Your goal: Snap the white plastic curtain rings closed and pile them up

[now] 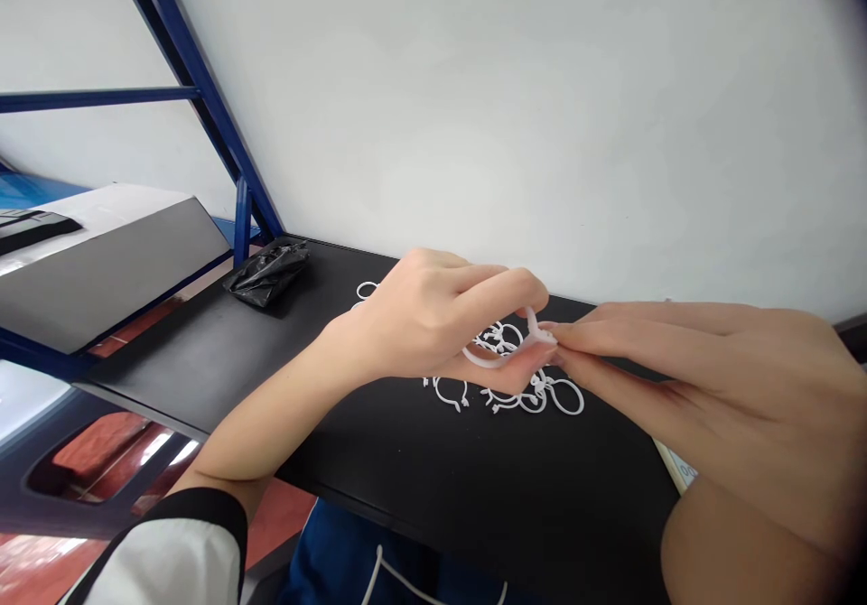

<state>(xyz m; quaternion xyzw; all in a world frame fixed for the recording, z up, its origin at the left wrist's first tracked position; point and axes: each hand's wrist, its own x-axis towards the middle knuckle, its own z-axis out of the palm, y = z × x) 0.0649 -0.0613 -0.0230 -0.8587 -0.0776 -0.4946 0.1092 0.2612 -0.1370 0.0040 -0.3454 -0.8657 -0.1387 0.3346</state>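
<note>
Rings of thin white plastic (567, 397) lie in a loose cluster on a black desk (440, 460), some overlapping, beneath and beyond the person's two hands. Another white ring (498, 364) is up in the air above that cluster, held between the hands. The left hand (433, 316) reaches in from the left and grasps it between thumb and fingers, the curved band lying along the inside of the grip and the clasp (542, 338) poking out near the fingertips. The right hand (704, 361) comes in from the other side, its fingers nearly straight and closed together at that clasp; whether they pinch it or only touch it, I cannot tell.

One more loop (368, 290) shows just past the left wrist, partly covered by it. At the far left corner of the desk sits a crumpled black plastic bag (267, 273), well apart from the rings. Part of a pale object (681, 470) with printed marks peeks out under the right hand. A plain whitish wall (508, 135) rises behind the desk, and a blue metal frame (203, 90) slants up at the left. Below the near edge, blue trousers (345, 551) with a white drawstring and some red floor (281, 515) are visible.
</note>
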